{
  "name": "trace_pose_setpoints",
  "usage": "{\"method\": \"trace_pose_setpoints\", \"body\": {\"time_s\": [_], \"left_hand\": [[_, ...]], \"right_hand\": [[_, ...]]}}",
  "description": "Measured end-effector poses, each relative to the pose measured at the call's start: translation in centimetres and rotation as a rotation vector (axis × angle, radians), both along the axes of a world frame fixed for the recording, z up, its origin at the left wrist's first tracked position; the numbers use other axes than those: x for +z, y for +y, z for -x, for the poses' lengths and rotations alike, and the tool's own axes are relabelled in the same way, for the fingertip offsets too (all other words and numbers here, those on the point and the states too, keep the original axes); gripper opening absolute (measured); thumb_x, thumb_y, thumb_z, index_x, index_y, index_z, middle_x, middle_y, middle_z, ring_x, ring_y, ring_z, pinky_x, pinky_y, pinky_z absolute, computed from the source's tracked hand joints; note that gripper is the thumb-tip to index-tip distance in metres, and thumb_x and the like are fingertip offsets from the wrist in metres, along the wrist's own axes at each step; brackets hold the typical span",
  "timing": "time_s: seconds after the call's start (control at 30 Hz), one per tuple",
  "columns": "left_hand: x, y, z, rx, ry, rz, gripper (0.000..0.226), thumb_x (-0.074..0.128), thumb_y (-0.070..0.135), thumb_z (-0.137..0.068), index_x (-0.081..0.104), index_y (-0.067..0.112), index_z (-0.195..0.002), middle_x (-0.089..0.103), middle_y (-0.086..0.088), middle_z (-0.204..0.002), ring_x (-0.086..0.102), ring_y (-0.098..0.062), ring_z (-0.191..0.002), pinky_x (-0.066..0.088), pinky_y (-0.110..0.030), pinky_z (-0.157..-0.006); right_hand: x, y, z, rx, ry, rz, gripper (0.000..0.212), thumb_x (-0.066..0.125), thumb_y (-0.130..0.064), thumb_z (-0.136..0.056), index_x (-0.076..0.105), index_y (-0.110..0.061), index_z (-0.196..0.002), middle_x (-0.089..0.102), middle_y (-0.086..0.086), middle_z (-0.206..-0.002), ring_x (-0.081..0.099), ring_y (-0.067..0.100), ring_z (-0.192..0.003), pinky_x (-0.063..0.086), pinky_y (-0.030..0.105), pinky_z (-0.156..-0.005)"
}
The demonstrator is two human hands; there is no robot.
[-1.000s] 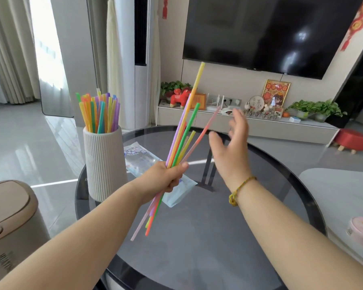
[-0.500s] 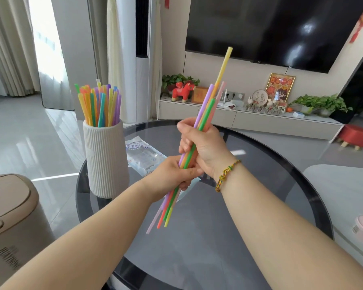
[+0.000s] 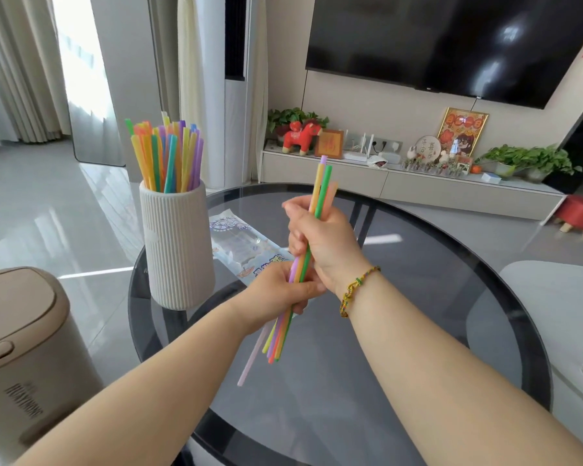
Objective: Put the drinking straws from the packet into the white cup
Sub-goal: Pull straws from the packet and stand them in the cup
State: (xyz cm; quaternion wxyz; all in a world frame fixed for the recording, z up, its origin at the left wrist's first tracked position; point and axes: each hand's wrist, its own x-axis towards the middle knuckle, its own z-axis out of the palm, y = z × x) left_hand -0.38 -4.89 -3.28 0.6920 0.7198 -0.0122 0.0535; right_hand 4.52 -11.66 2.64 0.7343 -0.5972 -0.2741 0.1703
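Over the table [image 3: 418,297], right hand [image 3: 323,240] now wraps the straws [image 3: 322,183] above the left hand [image 3: 283,290]; both clamped on them. Loose fan is squared into one bundle, ready for the white cup [image 3: 177,247] at left. Packet [image 3: 239,243] lies flat between.

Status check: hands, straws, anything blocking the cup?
Left hand and right hand both grip one bundle of straws above the glass table. White cup upright at left, already part filled. Packet flat beside it; path to cup open.
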Motion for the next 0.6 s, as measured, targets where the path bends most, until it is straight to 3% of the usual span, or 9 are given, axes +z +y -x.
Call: {"method": "trace_pose_setpoints", "body": {"time_s": [0.13, 0.3, 0.43, 0.6], "left_hand": [[1.0, 0.2, -0.4, 0.076, -0.074, 0.022, 0.03, 0.059, 0.002, -0.082, 0.056, 0.019, -0.058, 0.052, 0.014, -0.035, 0.039, 0.0, -0.034, 0.036, -0.009, -0.039], [0.3, 0.2, -0.4, 0.169, -0.125, 0.023, 0.043, 0.06, -0.004, -0.079, 0.055, 0.024, -0.046, 0.053, 0.012, -0.035, 0.045, 0.0, -0.035, 0.039, -0.009, -0.041], [-1.1, 0.5, 0.1, 0.153, -0.061, -0.017, 0.033, 0.06, -0.004, -0.079, 0.058, 0.022, -0.058, 0.06, 0.019, -0.044, 0.052, 0.006, -0.044, 0.043, -0.006, -0.049], [-2.5, 0.6, 0.5, 0.105, 0.07, -0.104, 0.022, 0.058, 0.007, -0.084, 0.058, 0.019, -0.066, 0.051, 0.007, -0.055, 0.05, 0.003, -0.045, 0.041, -0.007, -0.049]], "right_hand": [[1.5, 0.1, -0.1, 0.004, -0.091, -0.044, 0.024, 0.054, -0.005, -0.086, 0.054, -0.019, -0.067, 0.046, -0.009, -0.033, 0.041, 0.004, -0.031, 0.038, 0.013, -0.038], [0.7, 0.1, 0.5, 0.084, -0.163, 0.144, 0.02, 0.061, -0.007, -0.082, 0.057, -0.024, -0.074, 0.06, -0.011, -0.043, 0.056, 0.001, -0.045, 0.05, 0.016, -0.054], [-0.5, 0.0, 1.0, 0.097, -0.11, 0.181, 0.024, 0.057, -0.003, -0.083, 0.057, -0.022, -0.068, 0.054, -0.009, -0.045, 0.051, 0.002, -0.041, 0.048, 0.015, -0.047], [-0.6, 0.3, 0.7, -0.012, -0.165, 0.142, 0.027, 0.05, -0.004, -0.087, 0.052, -0.019, -0.064, 0.041, -0.011, -0.03, 0.038, 0.002, -0.033, 0.039, 0.015, -0.043]]}}
